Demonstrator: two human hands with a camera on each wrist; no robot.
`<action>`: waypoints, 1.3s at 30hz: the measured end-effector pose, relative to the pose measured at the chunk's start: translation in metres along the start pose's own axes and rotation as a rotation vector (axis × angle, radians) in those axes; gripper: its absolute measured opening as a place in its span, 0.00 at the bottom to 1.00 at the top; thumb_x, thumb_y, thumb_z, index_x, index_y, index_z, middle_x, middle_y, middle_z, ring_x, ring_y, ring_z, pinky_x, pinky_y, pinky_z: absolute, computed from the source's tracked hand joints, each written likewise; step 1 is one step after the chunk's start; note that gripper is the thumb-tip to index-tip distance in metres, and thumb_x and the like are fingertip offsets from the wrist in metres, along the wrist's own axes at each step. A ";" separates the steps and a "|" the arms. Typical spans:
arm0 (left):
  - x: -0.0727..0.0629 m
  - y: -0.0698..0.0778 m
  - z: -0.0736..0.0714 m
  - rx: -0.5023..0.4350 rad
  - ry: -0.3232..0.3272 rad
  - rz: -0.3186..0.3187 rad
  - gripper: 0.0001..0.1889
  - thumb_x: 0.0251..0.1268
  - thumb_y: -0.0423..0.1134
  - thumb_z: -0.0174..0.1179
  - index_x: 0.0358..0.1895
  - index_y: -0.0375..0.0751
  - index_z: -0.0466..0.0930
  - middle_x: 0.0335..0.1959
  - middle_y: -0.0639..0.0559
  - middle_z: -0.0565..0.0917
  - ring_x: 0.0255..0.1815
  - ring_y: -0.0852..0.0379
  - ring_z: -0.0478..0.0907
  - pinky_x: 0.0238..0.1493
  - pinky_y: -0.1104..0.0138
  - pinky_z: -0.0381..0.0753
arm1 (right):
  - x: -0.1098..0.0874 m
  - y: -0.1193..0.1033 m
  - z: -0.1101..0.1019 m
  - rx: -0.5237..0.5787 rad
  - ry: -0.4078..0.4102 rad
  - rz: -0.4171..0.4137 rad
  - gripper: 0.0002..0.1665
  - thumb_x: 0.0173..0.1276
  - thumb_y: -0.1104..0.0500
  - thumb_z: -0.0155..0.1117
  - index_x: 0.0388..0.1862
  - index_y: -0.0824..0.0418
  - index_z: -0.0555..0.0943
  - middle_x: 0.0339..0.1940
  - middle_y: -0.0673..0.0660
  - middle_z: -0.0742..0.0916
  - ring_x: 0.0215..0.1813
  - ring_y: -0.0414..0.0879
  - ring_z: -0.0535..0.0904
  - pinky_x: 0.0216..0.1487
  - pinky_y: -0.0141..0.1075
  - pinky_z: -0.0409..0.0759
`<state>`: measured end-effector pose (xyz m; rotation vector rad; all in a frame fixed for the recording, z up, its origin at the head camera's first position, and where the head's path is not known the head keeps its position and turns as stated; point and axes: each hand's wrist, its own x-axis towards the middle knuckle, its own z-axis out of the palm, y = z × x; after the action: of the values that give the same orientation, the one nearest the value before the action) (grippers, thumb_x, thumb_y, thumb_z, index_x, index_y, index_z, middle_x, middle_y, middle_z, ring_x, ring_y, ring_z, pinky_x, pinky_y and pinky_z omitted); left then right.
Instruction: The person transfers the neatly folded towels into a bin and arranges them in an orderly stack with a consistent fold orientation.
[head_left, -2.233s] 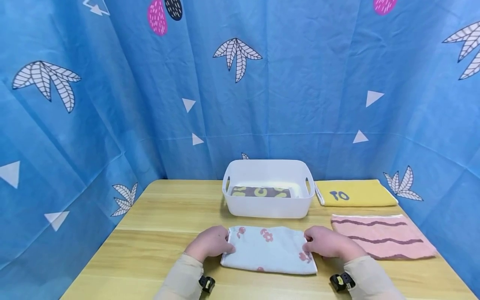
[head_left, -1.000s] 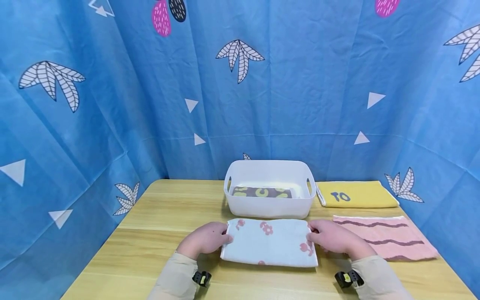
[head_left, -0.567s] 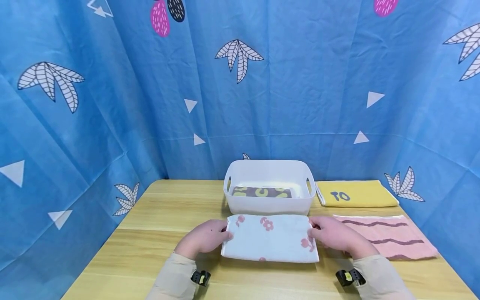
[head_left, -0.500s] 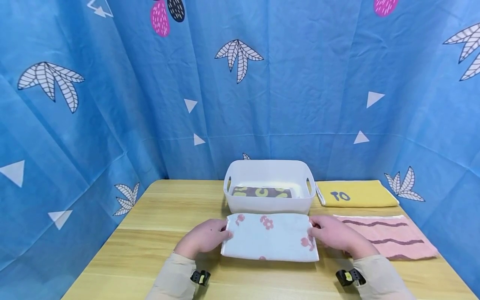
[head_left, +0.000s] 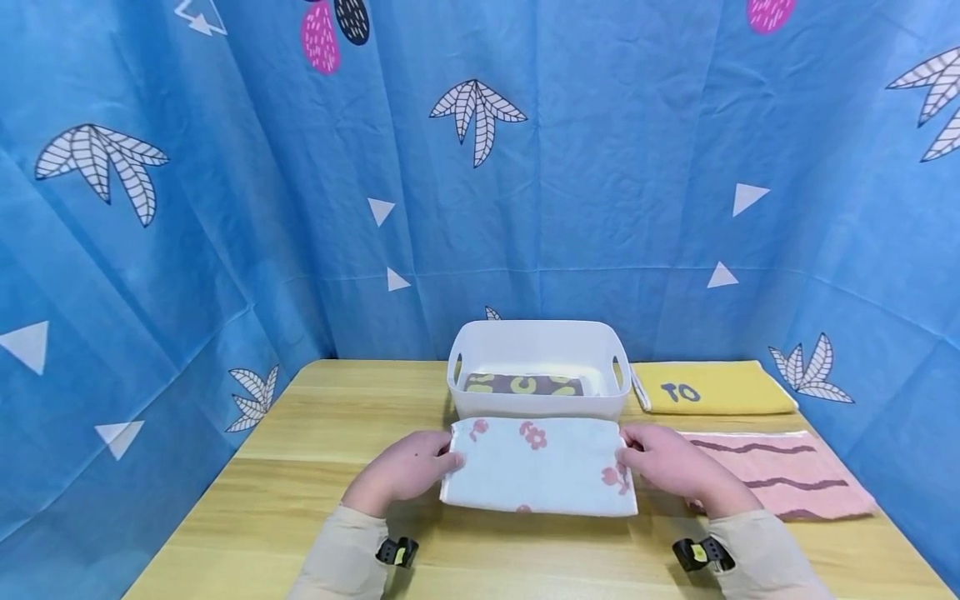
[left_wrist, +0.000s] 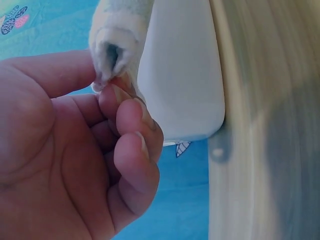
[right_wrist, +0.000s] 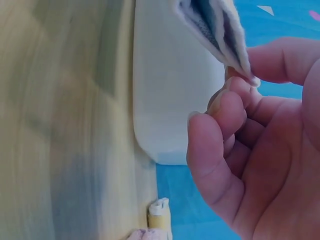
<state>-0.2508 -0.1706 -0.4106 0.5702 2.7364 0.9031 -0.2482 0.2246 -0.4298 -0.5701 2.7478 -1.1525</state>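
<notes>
A folded white towel with pink flowers (head_left: 536, 467) is held off the table in front of the white plastic basket (head_left: 540, 406). My left hand (head_left: 405, 469) pinches its left end between thumb and fingers. At the opposite end, my right hand (head_left: 667, 458) pinches it the same way. Layered folds show at the towel's end (left_wrist: 117, 40) in the left wrist view, and the towel (right_wrist: 215, 30) shows open layers in the right wrist view too. Inside the basket lies a folded brown towel with yellow shapes (head_left: 522, 384). The held towel covers the lower front of the basket.
Right of the basket lies a folded yellow towel (head_left: 720, 387) marked "TO". Nearer me is a pink towel with wavy brown stripes (head_left: 787, 475), partly behind my right forearm. A blue patterned curtain (head_left: 622, 167) surrounds the wooden table (head_left: 300, 467) at the back and sides.
Both hands have carried the flowered towel up and forward, closer to the basket, gripping its ends throughout. The basket and the other towels have stayed where they were.
</notes>
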 end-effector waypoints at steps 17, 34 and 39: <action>0.002 0.006 -0.014 0.004 0.027 -0.016 0.11 0.78 0.50 0.54 0.46 0.48 0.80 0.33 0.56 0.80 0.33 0.55 0.75 0.38 0.58 0.74 | 0.001 -0.011 -0.015 0.040 0.008 0.067 0.08 0.75 0.57 0.60 0.34 0.57 0.76 0.20 0.53 0.75 0.19 0.46 0.69 0.20 0.36 0.68; 0.024 0.012 -0.042 0.010 0.035 0.026 0.10 0.79 0.47 0.53 0.50 0.50 0.82 0.39 0.58 0.83 0.38 0.56 0.77 0.45 0.56 0.75 | 0.023 -0.019 -0.035 0.083 0.034 0.051 0.11 0.77 0.56 0.57 0.34 0.61 0.74 0.18 0.54 0.73 0.20 0.48 0.68 0.22 0.38 0.68; 0.031 0.015 -0.047 0.008 0.039 0.014 0.11 0.79 0.47 0.53 0.51 0.48 0.81 0.38 0.56 0.83 0.36 0.55 0.76 0.43 0.57 0.74 | 0.028 -0.017 -0.039 0.065 0.041 0.037 0.12 0.77 0.55 0.56 0.34 0.60 0.73 0.17 0.53 0.72 0.20 0.48 0.68 0.22 0.38 0.67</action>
<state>-0.2890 -0.1716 -0.3665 0.5805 2.7749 0.9168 -0.2779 0.2287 -0.3888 -0.4914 2.7306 -1.2532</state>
